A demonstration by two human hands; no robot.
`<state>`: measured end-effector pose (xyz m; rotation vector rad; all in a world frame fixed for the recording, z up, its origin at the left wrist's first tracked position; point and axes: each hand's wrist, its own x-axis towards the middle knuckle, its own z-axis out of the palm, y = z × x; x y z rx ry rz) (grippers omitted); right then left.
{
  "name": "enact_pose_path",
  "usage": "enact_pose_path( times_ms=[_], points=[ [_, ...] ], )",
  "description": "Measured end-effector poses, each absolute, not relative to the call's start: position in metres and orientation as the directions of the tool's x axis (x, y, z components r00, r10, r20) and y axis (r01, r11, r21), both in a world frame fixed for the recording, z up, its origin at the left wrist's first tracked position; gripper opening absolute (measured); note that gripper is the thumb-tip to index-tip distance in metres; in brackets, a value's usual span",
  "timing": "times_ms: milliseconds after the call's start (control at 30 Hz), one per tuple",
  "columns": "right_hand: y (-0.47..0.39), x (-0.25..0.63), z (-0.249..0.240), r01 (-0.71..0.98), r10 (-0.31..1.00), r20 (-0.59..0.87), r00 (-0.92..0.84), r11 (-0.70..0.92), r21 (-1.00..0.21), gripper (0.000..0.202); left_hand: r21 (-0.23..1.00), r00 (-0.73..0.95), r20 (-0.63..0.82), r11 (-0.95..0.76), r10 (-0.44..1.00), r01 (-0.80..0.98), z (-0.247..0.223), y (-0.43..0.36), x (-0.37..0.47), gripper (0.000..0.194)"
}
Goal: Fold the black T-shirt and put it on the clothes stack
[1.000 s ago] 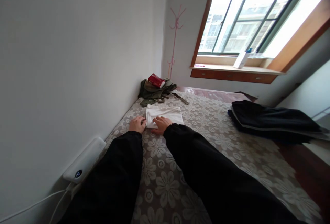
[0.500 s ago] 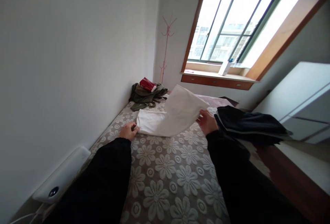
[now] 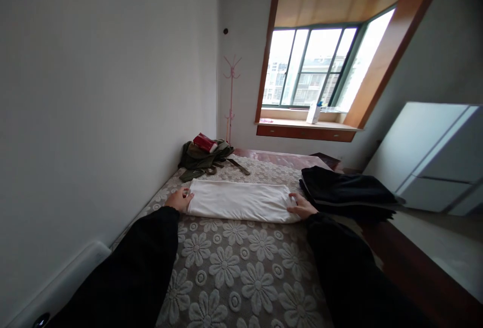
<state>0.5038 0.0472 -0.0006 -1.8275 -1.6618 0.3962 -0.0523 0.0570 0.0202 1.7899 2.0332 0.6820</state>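
A white cloth garment (image 3: pixel 237 201), its exact kind not clear, lies folded into a long flat strip across the flowered bedspread (image 3: pixel 241 262). At its left end, my left hand (image 3: pixel 180 199) pinches the edge between thumb and fingers. My right hand (image 3: pixel 302 206) grips the opposite end in the same way, thumb on top. Fine creases run over the cloth near the right hand. Black sleeves cover both my forearms.
Dark folded clothes (image 3: pixel 347 187) are stacked at the bed's right side. By the left wall sits an olive-green bag (image 3: pixel 204 154) with a red packet (image 3: pixel 205 142) on it. A pink coat stand (image 3: pixel 231 96) rises in the corner. A white appliance (image 3: pixel 71 277) runs along the wall.
The raised right part of the white garment has come down flat, so it now forms an even strip. My right hand has lowered with it, and the camera view has tilted.
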Motion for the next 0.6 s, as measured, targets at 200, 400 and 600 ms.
enact_pose_path(
  times_ms=[200,400,600],
  points=[
    [0.091,0.491,0.011,0.912,0.987,0.078,0.144,-0.102,-0.399,0.061,0.454,-0.147,0.066,0.101,0.987,0.885,0.031,0.108,-0.050,0.042],
    [0.126,0.478,0.009,0.944,0.983,0.099,0.153,-0.116,-0.310,0.039,0.416,-0.161,0.118,0.098,0.980,0.904,0.025,0.131,-0.043,0.043],
    [0.124,0.486,0.010,0.944,0.964,0.227,0.136,-0.056,-0.326,0.013,0.499,-0.135,0.147,0.045,0.980,0.866,0.024,0.144,-0.035,0.034]
  ],
)
